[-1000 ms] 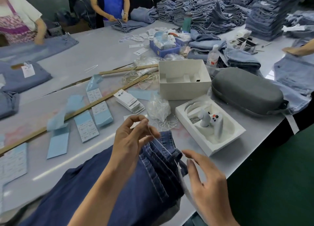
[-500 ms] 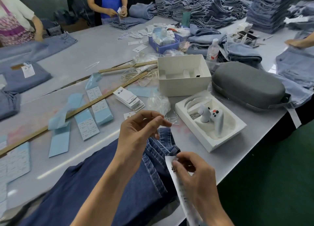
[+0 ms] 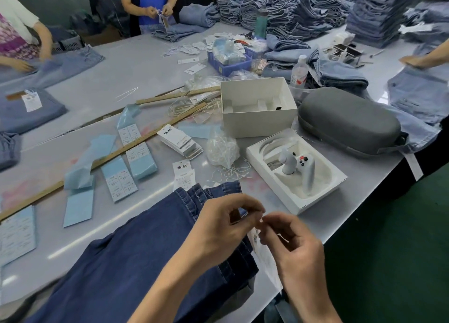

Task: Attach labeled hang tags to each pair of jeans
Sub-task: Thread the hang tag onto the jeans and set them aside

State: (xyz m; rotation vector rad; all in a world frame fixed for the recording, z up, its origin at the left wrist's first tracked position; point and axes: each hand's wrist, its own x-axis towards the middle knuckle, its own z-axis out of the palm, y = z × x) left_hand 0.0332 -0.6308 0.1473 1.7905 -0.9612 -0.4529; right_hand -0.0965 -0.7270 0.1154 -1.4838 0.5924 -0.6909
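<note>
- Head view looks down on dark blue jeans (image 3: 136, 257) lying on the grey desk (image 3: 116, 62), waistband end toward the white controller tray (image 3: 295, 171), contrast stitching showing along the seams.
- Left hand (image 3: 218, 228) hovers over the waistband, its fingers (image 3: 252, 202) curled, thumb and forefinger pinching a thin string that is too fine to make out clearly.
- Right hand (image 3: 295, 252) meets it tip to tip, fingers curled and pinching the same spot at the top of a white hang tag (image 3: 263, 254).
- Hang tag hangs below the right hand at the jeans' edge, on the near side of the controller tray; it carries dark print near its top, blurred.
- Compared with half a second ago, the left hand has dropped from its raised position and the two hands have closed together; then the right hand gripped the tag lower down, apart from the left.
- Beyond the jeans, left of the controller tray, lie a stack of spare tags (image 3: 181, 140) and a clear bag of strings (image 3: 222, 149).
</note>
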